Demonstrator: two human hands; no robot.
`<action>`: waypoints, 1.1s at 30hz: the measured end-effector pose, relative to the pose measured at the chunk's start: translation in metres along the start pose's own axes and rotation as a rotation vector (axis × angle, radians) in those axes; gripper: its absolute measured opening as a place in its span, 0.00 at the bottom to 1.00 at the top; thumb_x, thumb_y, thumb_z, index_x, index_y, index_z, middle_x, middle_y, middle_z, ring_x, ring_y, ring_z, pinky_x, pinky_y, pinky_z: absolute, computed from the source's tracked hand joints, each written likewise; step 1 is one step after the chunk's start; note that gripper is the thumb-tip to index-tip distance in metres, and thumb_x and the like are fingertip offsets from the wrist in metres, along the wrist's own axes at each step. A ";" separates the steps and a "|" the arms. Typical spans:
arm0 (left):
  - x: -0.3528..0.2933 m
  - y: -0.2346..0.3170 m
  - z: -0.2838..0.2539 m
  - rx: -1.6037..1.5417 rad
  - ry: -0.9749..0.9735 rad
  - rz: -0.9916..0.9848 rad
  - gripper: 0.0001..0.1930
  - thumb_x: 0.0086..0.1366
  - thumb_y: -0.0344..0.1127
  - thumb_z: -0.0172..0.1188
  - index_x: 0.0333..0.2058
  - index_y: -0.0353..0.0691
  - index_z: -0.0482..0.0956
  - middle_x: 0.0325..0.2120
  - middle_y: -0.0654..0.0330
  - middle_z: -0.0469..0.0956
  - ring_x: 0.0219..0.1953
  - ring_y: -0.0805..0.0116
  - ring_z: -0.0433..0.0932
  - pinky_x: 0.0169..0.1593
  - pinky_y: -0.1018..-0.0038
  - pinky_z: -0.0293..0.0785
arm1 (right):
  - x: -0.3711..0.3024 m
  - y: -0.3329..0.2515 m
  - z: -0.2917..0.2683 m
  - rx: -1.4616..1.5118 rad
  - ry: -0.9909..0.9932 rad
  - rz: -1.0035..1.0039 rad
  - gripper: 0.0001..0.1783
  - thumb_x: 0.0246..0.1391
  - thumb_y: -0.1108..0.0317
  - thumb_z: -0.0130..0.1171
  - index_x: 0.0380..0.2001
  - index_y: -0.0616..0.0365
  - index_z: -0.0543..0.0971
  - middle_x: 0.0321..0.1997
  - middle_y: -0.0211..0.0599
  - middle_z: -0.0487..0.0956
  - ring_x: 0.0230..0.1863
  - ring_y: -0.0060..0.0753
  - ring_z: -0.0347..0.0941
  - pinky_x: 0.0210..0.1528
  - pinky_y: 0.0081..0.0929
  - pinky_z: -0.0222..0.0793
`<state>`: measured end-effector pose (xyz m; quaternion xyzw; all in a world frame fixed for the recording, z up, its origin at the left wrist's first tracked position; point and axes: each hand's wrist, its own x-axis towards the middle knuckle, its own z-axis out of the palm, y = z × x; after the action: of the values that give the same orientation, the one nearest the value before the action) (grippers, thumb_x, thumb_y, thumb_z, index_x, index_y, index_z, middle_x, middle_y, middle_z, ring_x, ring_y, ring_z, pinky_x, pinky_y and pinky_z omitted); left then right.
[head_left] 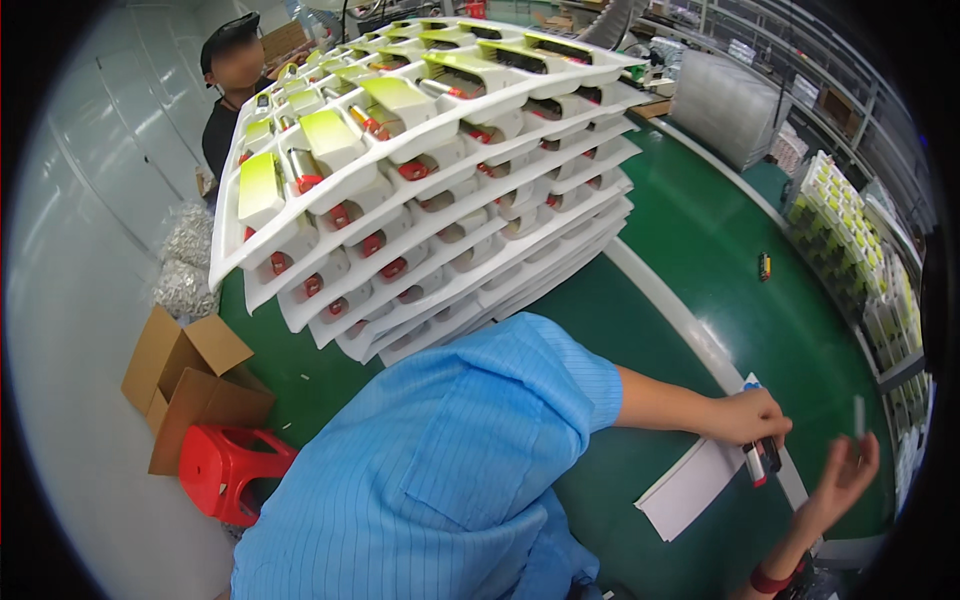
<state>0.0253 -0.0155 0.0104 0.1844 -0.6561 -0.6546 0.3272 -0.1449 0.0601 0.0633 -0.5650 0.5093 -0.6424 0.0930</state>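
Note:
My left hand [748, 416], reaching right from a blue striped sleeve, closes its fingers on a small black-and-silver device [757, 466] with a red end. Beneath that hand lies a long white box or folded card [690, 492] on the green surface [660, 350]. A bit of blue [752, 381] shows just beyond the knuckles. To the right, my right hand [845, 482] is raised, a red band on its wrist. A small pale strip [859, 416], blurred, stands at its pinched fingertips.
A tall stack of white moulded trays [440, 190] holds red-and-silver items and yellow-green cards. More filled trays [850, 230] stand far right. A small yellow-and-black item [765, 266] lies on the green surface. An open carton [195, 380] and red stool [215, 470] are left. Another person [228, 100] stands behind.

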 end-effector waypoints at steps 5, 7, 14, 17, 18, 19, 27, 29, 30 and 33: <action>0.016 0.023 -0.003 -0.019 0.076 0.004 0.18 0.63 0.43 0.49 0.23 0.34 0.76 0.15 0.63 0.72 0.15 0.79 0.68 0.18 0.82 0.63 | -0.008 0.006 0.006 0.176 -0.314 0.244 0.30 0.48 0.80 0.53 0.55 0.60 0.60 0.47 0.36 0.61 0.38 0.24 0.69 0.39 0.19 0.67; 0.013 0.030 -0.004 0.001 0.037 -0.015 0.15 0.61 0.40 0.51 0.23 0.33 0.76 0.15 0.63 0.73 0.16 0.78 0.69 0.18 0.82 0.63 | -0.005 0.008 0.003 0.147 -0.296 0.234 0.29 0.47 0.81 0.53 0.55 0.61 0.60 0.46 0.36 0.62 0.36 0.22 0.69 0.37 0.17 0.66; 0.011 0.006 -0.018 -0.005 -0.140 0.000 0.09 0.50 0.26 0.54 0.30 0.32 0.80 0.19 0.61 0.77 0.18 0.77 0.73 0.21 0.81 0.68 | 0.003 0.011 -0.004 0.123 -0.389 0.372 0.29 0.45 0.80 0.56 0.53 0.61 0.62 0.42 0.34 0.65 0.35 0.20 0.67 0.38 0.15 0.65; 0.011 0.007 -0.016 0.235 -0.072 0.120 0.10 0.48 0.25 0.54 0.30 0.31 0.80 0.16 0.58 0.77 0.17 0.75 0.73 0.21 0.78 0.68 | 0.002 0.011 0.001 0.099 -0.400 0.395 0.30 0.43 0.80 0.56 0.52 0.61 0.63 0.41 0.34 0.65 0.36 0.20 0.67 0.39 0.15 0.65; 0.009 0.007 -0.015 0.235 -0.067 0.125 0.10 0.48 0.25 0.54 0.30 0.31 0.80 0.16 0.58 0.77 0.17 0.75 0.73 0.21 0.78 0.68 | 0.002 0.012 0.002 0.140 -0.387 0.437 0.30 0.40 0.82 0.55 0.51 0.61 0.63 0.41 0.34 0.66 0.35 0.20 0.66 0.38 0.15 0.65; 0.006 0.009 -0.014 0.298 -0.024 0.213 0.10 0.47 0.26 0.54 0.30 0.31 0.79 0.15 0.56 0.76 0.16 0.72 0.73 0.22 0.76 0.67 | 0.001 0.011 0.004 0.138 -0.390 0.430 0.30 0.40 0.82 0.55 0.51 0.61 0.63 0.41 0.34 0.66 0.35 0.20 0.66 0.38 0.15 0.65; -0.008 0.015 -0.005 0.404 -0.016 0.301 0.12 0.46 0.28 0.54 0.30 0.30 0.79 0.17 0.49 0.76 0.18 0.65 0.75 0.26 0.72 0.69 | -0.002 -0.012 0.005 0.150 -0.552 0.449 0.34 0.33 0.85 0.55 0.51 0.62 0.63 0.40 0.35 0.67 0.33 0.21 0.68 0.32 0.13 0.68; -0.014 0.017 -0.010 0.438 -0.086 0.310 0.12 0.47 0.28 0.54 0.31 0.31 0.79 0.18 0.52 0.77 0.19 0.67 0.76 0.27 0.74 0.70 | -0.001 -0.016 -0.001 0.163 -0.629 0.483 0.35 0.32 0.85 0.56 0.50 0.62 0.63 0.40 0.35 0.67 0.33 0.21 0.68 0.33 0.13 0.68; -0.019 0.020 -0.010 0.391 -0.137 0.220 0.11 0.48 0.27 0.54 0.32 0.31 0.79 0.18 0.54 0.77 0.20 0.69 0.76 0.27 0.74 0.71 | 0.000 -0.013 -0.004 0.147 -0.669 0.477 0.35 0.31 0.85 0.56 0.50 0.62 0.64 0.39 0.35 0.67 0.33 0.21 0.68 0.33 0.13 0.68; -0.025 0.021 -0.010 0.376 -0.202 0.103 0.11 0.49 0.25 0.53 0.33 0.32 0.79 0.19 0.57 0.77 0.22 0.72 0.77 0.28 0.76 0.71 | -0.001 -0.026 -0.001 0.142 -0.699 0.478 0.35 0.29 0.85 0.57 0.49 0.63 0.65 0.39 0.35 0.67 0.34 0.22 0.68 0.32 0.14 0.69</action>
<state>0.0538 -0.0040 0.0256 0.1422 -0.8045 -0.5183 0.2527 -0.1328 0.0738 0.0826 -0.6069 0.5183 -0.4060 0.4451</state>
